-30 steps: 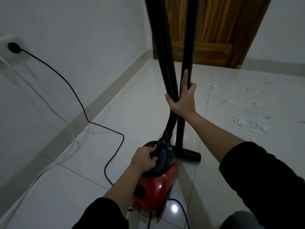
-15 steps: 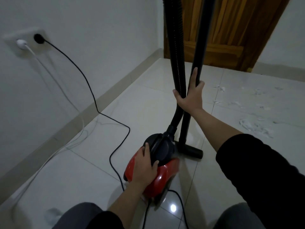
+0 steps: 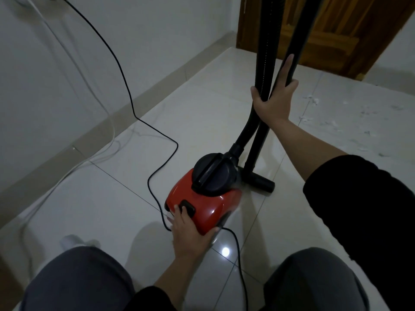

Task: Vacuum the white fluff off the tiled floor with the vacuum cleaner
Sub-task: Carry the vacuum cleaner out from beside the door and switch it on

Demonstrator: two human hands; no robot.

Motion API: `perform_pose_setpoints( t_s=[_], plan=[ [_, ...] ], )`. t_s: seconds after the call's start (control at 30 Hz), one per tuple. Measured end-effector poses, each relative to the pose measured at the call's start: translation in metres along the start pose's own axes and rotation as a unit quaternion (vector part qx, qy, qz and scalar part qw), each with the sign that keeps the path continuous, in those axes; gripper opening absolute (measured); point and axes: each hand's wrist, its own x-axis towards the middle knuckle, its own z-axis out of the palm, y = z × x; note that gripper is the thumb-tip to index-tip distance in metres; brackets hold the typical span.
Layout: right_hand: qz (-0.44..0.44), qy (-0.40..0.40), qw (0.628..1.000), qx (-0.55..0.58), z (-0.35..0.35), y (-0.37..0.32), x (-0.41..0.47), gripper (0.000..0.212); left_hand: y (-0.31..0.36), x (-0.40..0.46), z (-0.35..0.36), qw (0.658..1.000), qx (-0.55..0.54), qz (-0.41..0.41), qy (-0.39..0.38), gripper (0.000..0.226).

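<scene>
A red vacuum cleaner point(image 3: 210, 205) with a black top stands on the tiled floor point(image 3: 202, 122) in front of me. My left hand point(image 3: 188, 230) rests on its rear end, a fingertip on the black button point(image 3: 188, 207). My right hand point(image 3: 272, 98) grips the ribbed black hose point(image 3: 266, 41) and the upright black wand point(image 3: 298, 34) together. The wand's floor nozzle point(image 3: 260, 181) sits on the tile just right of the body. White fluff point(image 3: 332, 126) lies scattered on the tiles at the right.
A black power cord point(image 3: 125, 90) runs from the wall at top left across the floor to the vacuum. A white cable point(image 3: 98, 108) trails along the skirting. A wooden door point(image 3: 332, 32) stands at the back. My knees in grey trousers fill the bottom.
My left hand has slid from the black top handle down to the vacuum's rear, onto the button. I have crouched lower. My right hand keeps its grip on hose and wand.
</scene>
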Motion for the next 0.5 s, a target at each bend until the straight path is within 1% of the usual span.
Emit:
perform_pose_setpoints(
  t_s=[0.07, 0.17, 0.23, 0.4, 0.5],
  plan=[
    [0.000, 0.006, 1.000, 0.002, -0.001, 0.002, 0.001, 0.105, 0.002, 0.000, 0.004, 1.000, 0.023, -0.016, 0.007, 0.136],
    [0.003, 0.009, 1.000, 0.006, -0.003, 0.003, 0.001, 0.105, 0.007, 0.006, 0.006, 0.999, 0.020, -0.032, 0.028, 0.139],
    [0.005, 0.011, 1.000, 0.007, -0.004, 0.003, 0.001, 0.105, 0.010, 0.010, 0.006, 0.999, 0.015, -0.045, 0.020, 0.140],
    [0.006, 0.013, 1.000, 0.010, -0.004, 0.004, 0.002, 0.106, 0.008, 0.013, 0.012, 0.997, 0.057, -0.052, -0.007, 0.149],
    [0.004, 0.011, 1.000, 0.014, -0.005, 0.004, 0.002, 0.105, 0.011, 0.010, 0.014, 0.998, 0.036, -0.059, -0.002, 0.154]
  ],
)
